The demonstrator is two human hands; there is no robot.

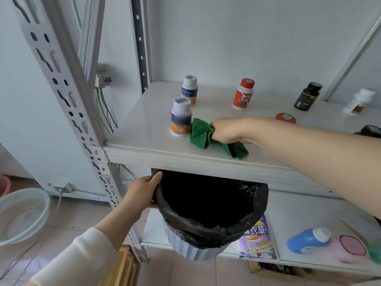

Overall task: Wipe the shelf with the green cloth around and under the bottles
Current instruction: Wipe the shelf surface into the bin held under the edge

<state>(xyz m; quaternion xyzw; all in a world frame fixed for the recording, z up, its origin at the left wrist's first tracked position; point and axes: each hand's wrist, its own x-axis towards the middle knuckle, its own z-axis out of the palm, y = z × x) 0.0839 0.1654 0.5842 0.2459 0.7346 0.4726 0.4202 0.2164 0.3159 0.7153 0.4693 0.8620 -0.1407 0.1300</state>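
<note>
Head view: the left hand (142, 190) grips the rim of a black-lined bin (212, 230) just under the shelf (144, 131). On it, 1 white-capped bottle (181, 117) touches the green cloth (203, 136), bunched in the right hand (226, 131). This looks like wiping around bottles; next, that bottle likely needs lifting. Its label is unreadable; the purple pouch (256, 240) shows "草".

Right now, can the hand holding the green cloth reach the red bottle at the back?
Probably yes. The right hand grips the green cloth on the shelf, and only bare shelf lies between it and the upright red bottle.
</note>
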